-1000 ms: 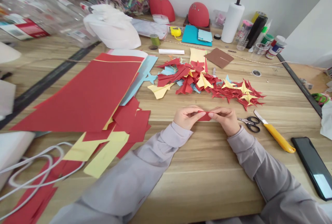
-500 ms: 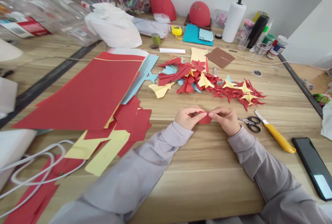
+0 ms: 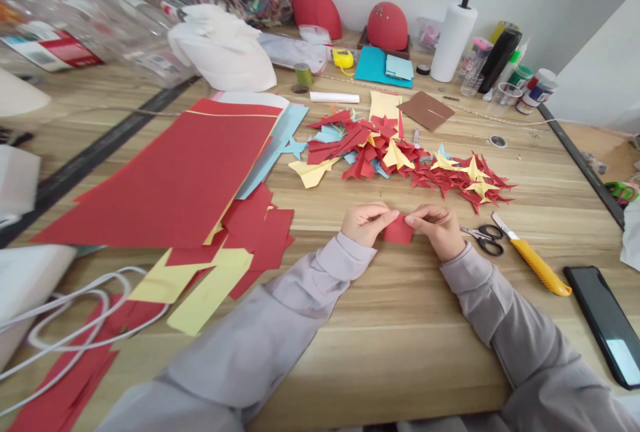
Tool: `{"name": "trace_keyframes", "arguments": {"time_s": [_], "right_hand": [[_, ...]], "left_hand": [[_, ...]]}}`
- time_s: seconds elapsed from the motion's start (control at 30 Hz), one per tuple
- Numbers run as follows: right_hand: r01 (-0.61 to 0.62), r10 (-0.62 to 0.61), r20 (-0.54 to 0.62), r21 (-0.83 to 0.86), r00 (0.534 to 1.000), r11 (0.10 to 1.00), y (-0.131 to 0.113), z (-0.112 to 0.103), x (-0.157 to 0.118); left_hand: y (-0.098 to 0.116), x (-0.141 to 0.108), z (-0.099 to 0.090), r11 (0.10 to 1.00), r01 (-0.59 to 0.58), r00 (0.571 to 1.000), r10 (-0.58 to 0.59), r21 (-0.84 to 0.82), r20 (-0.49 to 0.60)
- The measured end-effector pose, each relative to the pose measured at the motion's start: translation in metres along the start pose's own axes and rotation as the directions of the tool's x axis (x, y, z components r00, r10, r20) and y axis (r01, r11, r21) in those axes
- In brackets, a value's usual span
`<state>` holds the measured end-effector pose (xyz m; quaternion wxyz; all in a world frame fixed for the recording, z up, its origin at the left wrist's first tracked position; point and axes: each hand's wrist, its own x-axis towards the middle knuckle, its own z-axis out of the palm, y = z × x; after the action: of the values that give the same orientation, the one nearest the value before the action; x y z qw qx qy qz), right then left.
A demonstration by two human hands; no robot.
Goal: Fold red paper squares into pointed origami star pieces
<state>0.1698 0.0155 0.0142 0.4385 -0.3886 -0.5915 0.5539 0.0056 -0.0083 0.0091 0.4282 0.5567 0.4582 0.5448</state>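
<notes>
A small red piece of paper (image 3: 399, 231) hangs between my two hands, just above the wooden table. My left hand (image 3: 364, 224) pinches its upper left corner between thumb and fingers. At the upper right corner, my right hand (image 3: 436, 227) grips it the same way. Beyond my hands lies a heap of red folded paper stars (image 3: 440, 179) with several yellow ones among them. Small black-handled scissors (image 3: 487, 240) rest just right of my right hand, beside a yellow utility knife (image 3: 537, 265).
Large red paper sheets (image 3: 170, 179) and yellow paper strips (image 3: 205, 292) lie to the left, near a white cable (image 3: 75, 312). A phone (image 3: 607, 325) is at the right. A brown card (image 3: 426, 111), tape measure (image 3: 343, 59) and white bottle (image 3: 453, 42) stand farther back.
More of the red paper's face now shows below my fingers, and it looks flatter and squarer. Both hands keep their pinch; the whole view has shifted slightly.
</notes>
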Motion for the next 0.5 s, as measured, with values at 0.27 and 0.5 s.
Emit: {"name": "trace_keyframes", "arguments": {"time_s": [0.27, 0.5], "right_hand": [[0.043, -0.043, 0.021, 0.002, 0.999, 0.999, 0.0046, -0.0013, -0.0001], [-0.019, 0.019, 0.014, 0.008, 1.0, 1.0, 0.0079, -0.0005, -0.0004]], "left_hand": [[-0.0047, 0.0004, 0.0015, 0.999, -0.02, 0.999, 0.019, -0.028, -0.034], [-0.0058, 0.0015, -0.0005, 0.998, -0.061, 0.997, 0.06, -0.01, -0.057]]}}
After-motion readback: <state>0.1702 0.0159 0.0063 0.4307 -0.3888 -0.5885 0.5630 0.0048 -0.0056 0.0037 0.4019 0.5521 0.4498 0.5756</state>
